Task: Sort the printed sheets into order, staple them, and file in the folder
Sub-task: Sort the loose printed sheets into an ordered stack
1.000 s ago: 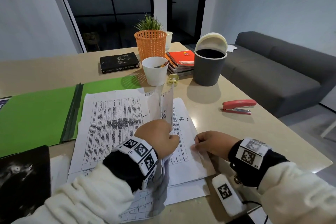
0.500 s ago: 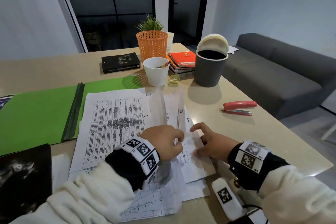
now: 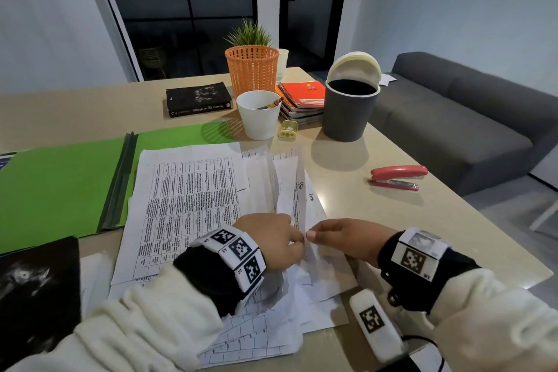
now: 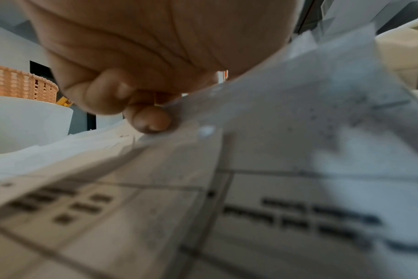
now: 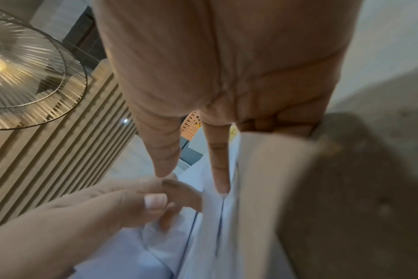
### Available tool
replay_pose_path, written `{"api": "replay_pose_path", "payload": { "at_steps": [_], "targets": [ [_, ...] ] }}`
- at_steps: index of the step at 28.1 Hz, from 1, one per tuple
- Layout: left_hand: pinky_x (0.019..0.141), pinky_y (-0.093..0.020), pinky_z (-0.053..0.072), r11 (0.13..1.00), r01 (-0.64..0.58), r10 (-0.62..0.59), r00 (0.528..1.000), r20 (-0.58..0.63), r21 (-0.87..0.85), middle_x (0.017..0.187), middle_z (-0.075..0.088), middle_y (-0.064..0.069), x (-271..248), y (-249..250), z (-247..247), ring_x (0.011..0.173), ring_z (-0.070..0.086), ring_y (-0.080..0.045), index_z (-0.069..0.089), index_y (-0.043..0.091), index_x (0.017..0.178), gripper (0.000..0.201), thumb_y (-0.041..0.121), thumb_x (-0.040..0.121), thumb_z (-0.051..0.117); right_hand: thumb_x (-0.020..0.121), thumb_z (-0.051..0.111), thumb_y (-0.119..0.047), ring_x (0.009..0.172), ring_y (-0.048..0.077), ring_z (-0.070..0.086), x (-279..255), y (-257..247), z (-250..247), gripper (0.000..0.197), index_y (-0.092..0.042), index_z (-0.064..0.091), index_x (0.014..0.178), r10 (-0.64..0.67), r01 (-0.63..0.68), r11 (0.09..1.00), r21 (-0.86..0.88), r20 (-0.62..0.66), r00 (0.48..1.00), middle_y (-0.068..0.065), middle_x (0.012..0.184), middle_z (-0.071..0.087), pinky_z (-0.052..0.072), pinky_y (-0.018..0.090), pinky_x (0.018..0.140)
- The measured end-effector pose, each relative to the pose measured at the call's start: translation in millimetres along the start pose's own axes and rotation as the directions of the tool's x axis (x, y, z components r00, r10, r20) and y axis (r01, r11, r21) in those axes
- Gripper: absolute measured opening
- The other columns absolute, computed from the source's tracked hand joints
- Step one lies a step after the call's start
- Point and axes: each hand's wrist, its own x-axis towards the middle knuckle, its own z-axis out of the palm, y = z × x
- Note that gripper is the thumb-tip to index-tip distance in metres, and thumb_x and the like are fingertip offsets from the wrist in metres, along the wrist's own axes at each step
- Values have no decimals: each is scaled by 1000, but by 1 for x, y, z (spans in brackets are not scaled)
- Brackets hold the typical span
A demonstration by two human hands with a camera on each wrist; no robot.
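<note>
Both hands at blurred sheets [image 3: 187, 205], left hand [image 3: 268, 240] grip pinching one, right hand [image 3: 347, 240] grip unclear.

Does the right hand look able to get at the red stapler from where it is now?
Probably yes. The stapler lies alone on bare table on the right hand's own side, with nothing between them. That hand's fingers are extended at the lifted sheets, which the left hand pinches, so it seems free to leave.
</note>
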Motion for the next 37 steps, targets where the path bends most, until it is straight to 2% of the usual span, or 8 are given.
{"api": "replay_pose_path", "payload": {
  "at_steps": [3,8,12,17,24,27,33,37],
  "targets": [
    [73,-30,35,1000,-4,4,1000,5,4,83,36,10,-1,0,1,101,51,-17,58,43,112,33,40,93,32,84,56,-58,93,7,58,3,-1,2,32,-31,66,98,9,-10,999,-50,-23,1000,-10,97,65,41,21,77],
    [71,-30,35,999,-13,13,1000,-8,52,96,45,5,-2,0,0,98,52,-19,60,34,108,31,39,92,35,86,63,-39,56,4,43,5,-2,5,23,-24,53,72,10,-12,997,-70,-29,1000,-12,64,51,34,19,57],
    [70,-30,35,994,-15,17,1000,-15,112,98,46,2,-2,-1,3,96,52,-21,58,30,101,28,42,91,34,87,63,-30,58,5,45,4,-1,6,23,-23,51,69,8,-11,997,-81,-37,999,-11,64,53,36,19,58],
    [70,-30,31,995,-73,72,997,8,74,97,40,8,-2,-1,6,100,50,-18,51,42,110,25,44,88,40,85,59,-18,66,5,51,5,-1,5,18,-25,55,69,-3,2,997,-78,-16,1000,-12,69,58,41,18,66],
    [68,-30,32,992,-81,80,997,18,98,94,43,6,-1,-2,8,96,49,-16,55,31,85,19,44,87,42,87,59,-16,54,-3,45,5,-3,4,23,-25,53,66,-19,18,996,-83,-15,1000,-14,60,53,33,6,49],
    [68,-31,35,986,-124,122,992,27,108,95,45,6,-1,-2,8,91,50,-17,52,27,75,25,46,88,42,86,58,-14,53,-3,44,4,-2,4,24,-25,53,66,-18,17,997,-73,-15,1000,-13,60,52,34,7,51],
    [69,-29,33,978,-196,189,978,93,72,95,43,10,-2,4,3,87,48,-14,56,32,102,22,43,90,41,86,58,-15,62,2,47,6,-2,5,21,-25,54,68,-19,18,997,-73,-9,1000,-13,65,54,38,16,63],
    [70,-30,34,980,-183,170,975,144,83,92,40,9,-1,5,5,90,49,-15,58,31,96,25,49,90,41,87,59,-17,63,2,48,6,-2,4,22,-25,53,68,-20,20,997,-76,-2,1000,-12,66,55,39,18,66]
  ]
}}
